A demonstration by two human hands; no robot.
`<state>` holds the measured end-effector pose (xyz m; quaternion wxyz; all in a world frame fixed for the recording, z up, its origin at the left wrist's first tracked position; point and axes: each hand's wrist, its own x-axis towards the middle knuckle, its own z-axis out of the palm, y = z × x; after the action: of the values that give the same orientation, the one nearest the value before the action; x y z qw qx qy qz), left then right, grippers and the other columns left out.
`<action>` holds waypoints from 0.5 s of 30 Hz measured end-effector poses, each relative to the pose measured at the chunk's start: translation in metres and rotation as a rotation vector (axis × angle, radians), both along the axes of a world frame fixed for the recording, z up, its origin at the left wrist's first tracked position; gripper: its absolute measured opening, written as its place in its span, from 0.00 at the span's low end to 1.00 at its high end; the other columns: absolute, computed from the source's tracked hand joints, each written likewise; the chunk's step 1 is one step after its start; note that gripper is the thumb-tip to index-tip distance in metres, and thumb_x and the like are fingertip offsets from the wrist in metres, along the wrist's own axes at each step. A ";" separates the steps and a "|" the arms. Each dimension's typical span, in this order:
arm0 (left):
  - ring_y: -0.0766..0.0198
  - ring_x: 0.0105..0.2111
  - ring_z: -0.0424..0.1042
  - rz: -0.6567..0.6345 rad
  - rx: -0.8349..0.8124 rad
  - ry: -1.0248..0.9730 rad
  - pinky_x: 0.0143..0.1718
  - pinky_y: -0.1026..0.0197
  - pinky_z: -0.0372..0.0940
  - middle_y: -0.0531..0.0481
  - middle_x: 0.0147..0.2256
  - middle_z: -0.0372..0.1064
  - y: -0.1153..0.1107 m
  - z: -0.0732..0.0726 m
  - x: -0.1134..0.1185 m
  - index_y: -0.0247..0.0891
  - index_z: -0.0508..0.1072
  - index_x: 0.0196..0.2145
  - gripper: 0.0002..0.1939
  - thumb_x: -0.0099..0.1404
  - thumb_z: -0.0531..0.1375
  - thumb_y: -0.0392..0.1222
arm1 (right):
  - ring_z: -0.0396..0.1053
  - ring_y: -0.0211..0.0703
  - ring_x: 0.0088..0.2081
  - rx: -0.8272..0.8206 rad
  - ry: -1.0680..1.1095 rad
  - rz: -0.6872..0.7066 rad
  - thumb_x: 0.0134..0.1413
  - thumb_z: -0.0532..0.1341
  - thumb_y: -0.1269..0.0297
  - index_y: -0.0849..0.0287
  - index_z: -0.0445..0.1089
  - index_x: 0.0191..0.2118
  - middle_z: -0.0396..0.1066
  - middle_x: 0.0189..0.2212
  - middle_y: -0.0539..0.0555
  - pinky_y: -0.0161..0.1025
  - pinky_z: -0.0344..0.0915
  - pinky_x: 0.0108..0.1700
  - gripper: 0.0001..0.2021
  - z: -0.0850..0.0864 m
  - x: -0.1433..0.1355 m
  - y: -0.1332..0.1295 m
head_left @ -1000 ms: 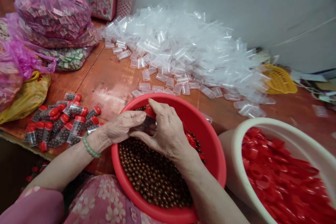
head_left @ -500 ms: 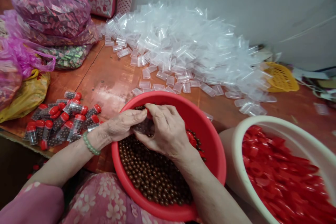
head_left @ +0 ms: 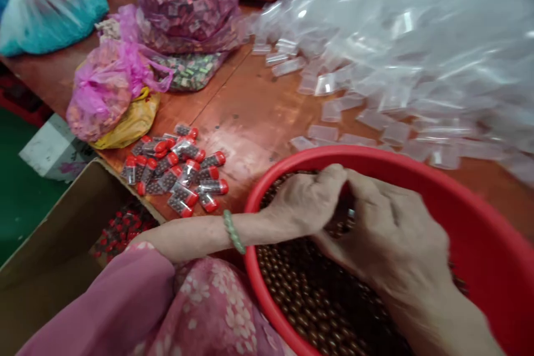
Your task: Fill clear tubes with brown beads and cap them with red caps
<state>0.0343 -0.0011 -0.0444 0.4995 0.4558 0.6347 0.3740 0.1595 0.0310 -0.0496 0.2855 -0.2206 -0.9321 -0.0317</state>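
A red basin holds a mass of small, shiny brown balls. Over it my two hands come together, fingertips meeting. My left hand, with a green bead bracelet at the wrist, is closed around a small clear tube, mostly hidden behind the fingers. From the other side my right hand grips the same tube, its thumb below and fingers on top; a dark red patch shows between the hands. Left of the basin lies a pile of filled, red-capped tubes.
A large heap of clear empty tubes spreads behind the basin. Pink bags, a yellow bag and a blue-white bag stand at left. Below the table edge, a cardboard box contains more red-capped tubes.
The view has swung left and closer, bringing the cardboard box and blue bag in and leaving the white tub out. Several more capped tubes show on the pile's right. Both hands stay together over the basin.
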 end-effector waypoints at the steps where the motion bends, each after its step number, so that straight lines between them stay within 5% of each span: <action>1: 0.66 0.32 0.73 0.043 -0.016 0.094 0.34 0.61 0.65 0.46 0.26 0.72 -0.003 0.003 0.000 0.37 0.69 0.27 0.26 0.74 0.38 0.46 | 0.73 0.62 0.40 -0.012 -0.001 0.009 0.56 0.58 0.54 0.61 0.46 0.69 0.73 0.40 0.65 0.56 0.69 0.40 0.39 0.000 0.000 -0.001; 9: 0.64 0.30 0.71 0.109 0.131 0.405 0.35 0.59 0.67 0.48 0.28 0.71 -0.027 0.007 -0.008 0.40 0.68 0.31 0.14 0.72 0.47 0.37 | 0.74 0.58 0.38 0.070 0.037 0.096 0.57 0.59 0.62 0.62 0.40 0.70 0.73 0.40 0.64 0.53 0.72 0.38 0.40 0.012 -0.020 -0.019; 13: 0.64 0.27 0.68 0.178 0.296 0.445 0.32 0.60 0.65 0.50 0.25 0.69 -0.044 0.012 -0.054 0.39 0.68 0.28 0.21 0.72 0.41 0.41 | 0.69 0.62 0.52 -0.106 -0.027 0.074 0.58 0.62 0.60 0.65 0.40 0.70 0.66 0.54 0.71 0.55 0.70 0.48 0.41 0.018 -0.017 -0.018; 15: 0.63 0.26 0.66 0.240 0.339 0.473 0.30 0.59 0.62 0.49 0.24 0.67 -0.055 0.013 -0.088 0.39 0.66 0.26 0.22 0.71 0.40 0.44 | 0.68 0.61 0.54 -0.219 -0.088 -0.034 0.58 0.61 0.59 0.64 0.52 0.66 0.66 0.55 0.69 0.54 0.69 0.50 0.33 0.019 -0.004 -0.006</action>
<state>-0.0533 -0.0558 -0.0312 0.2071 0.5288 0.7112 0.4143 0.1557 0.0248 -0.0311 0.2179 -0.2646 -0.9378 0.0558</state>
